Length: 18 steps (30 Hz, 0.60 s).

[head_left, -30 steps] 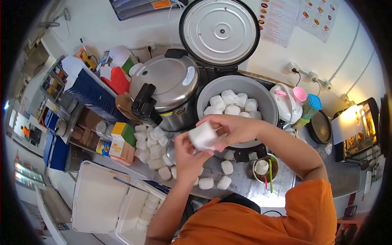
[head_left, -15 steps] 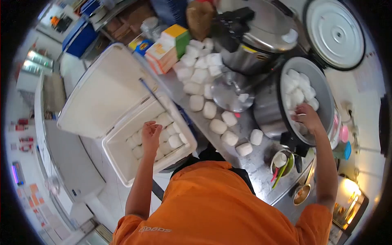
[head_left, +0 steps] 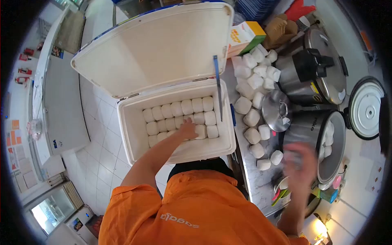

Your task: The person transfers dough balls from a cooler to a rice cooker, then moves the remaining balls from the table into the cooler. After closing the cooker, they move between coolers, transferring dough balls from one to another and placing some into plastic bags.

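Left hand [head_left: 188, 130], wearer's 12 o'clock: fingers part-spread over white bundles [head_left: 166, 110]. Right hand [head_left: 301, 163], 2 o'clock: blurred, can't tell fingers' state.

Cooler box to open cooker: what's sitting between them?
White bundles and a round lid, on the steel counter; the head view shows it.

Shirt [head_left: 192, 208] plain orange, pale lettering; cooler lid [head_left: 159, 45] off-white inside; carton [head_left: 246, 37] white-yellow-green.
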Available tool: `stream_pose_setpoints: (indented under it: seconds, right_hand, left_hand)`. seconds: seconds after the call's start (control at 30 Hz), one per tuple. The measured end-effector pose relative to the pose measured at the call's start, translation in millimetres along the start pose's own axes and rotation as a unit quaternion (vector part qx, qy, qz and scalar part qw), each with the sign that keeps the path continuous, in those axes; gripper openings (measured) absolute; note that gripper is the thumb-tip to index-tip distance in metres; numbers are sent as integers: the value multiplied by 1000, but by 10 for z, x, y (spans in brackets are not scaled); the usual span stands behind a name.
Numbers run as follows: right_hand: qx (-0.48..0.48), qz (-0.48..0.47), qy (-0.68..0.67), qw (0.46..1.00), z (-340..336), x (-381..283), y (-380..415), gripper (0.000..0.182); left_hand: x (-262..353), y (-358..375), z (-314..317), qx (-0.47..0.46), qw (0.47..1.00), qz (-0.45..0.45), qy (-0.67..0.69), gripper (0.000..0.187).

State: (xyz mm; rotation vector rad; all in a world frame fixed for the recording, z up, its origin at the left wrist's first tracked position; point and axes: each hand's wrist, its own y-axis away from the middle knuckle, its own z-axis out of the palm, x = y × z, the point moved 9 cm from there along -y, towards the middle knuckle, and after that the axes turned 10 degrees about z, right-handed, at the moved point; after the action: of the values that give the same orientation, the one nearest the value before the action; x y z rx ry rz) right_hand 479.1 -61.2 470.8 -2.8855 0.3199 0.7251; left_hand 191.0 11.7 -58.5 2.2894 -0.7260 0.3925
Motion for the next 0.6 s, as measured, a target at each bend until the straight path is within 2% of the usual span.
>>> stream_pose_setpoints:
  seconds: [0.07,0.1,0.13,0.2,0.27,0.3,0.33,0.37,0.4,0.43,0.47,0.5,0.53,0.57,0.6]
  right_hand:
    - [-143,-55,-117,981,1008,-444,47,24]
    - [-212,-40,-143,966,1554,-522,37,24]
    - [-270,-47,-75,959,2072,-534,6,23]
    - [-310,-56,69,947,3026,-352,-51,20]
    - [-382,-24,185,905,3840,-97,-128,24]
    - [-387,-33,183,903,4126,-89,-216,24]
    - [-388,12,156,908,4351,-14,-302,34]
    - [-391,59,129,909,4492,18,-324,43]
    - [-397,56,126,907,4545,-84,-321,43]
    - [-475,203,-35,856,4616,-103,-226,53]
    - [-526,339,-193,756,4710,-169,-69,62]
    - [-529,338,-195,753,4859,-112,-43,62]
    - [-608,337,-298,653,5118,-157,134,69]
    - [-671,328,-393,537,5297,-273,286,76]
    - [-671,325,-395,537,5415,-325,323,76]
  left_hand:
    - [190,-29,-108,7,997,-23,71,64]
    - [269,-55,-138,17,994,-6,105,76]
    - [295,-66,-104,18,994,-10,109,76]
    - [226,-71,-8,17,979,-70,193,100]
    - [187,11,-161,28,972,-108,209,104]
    - [92,79,-224,35,965,-141,220,108]
    - [-90,35,-170,113,957,-129,235,102]
    - [-197,209,-290,111,955,-139,239,102]
    - [-255,438,-625,122,941,-123,292,96]
    - [-355,603,-875,135,924,-104,342,91]
    - [-535,729,-941,135,924,-108,341,91]
    - [-548,807,-968,117,873,-15,474,77]
    - [-541,928,-1037,96,795,78,593,63]
    - [-748,1076,-1061,98,796,76,593,63]
    - [-985,1197,-1065,85,865,62,491,49]
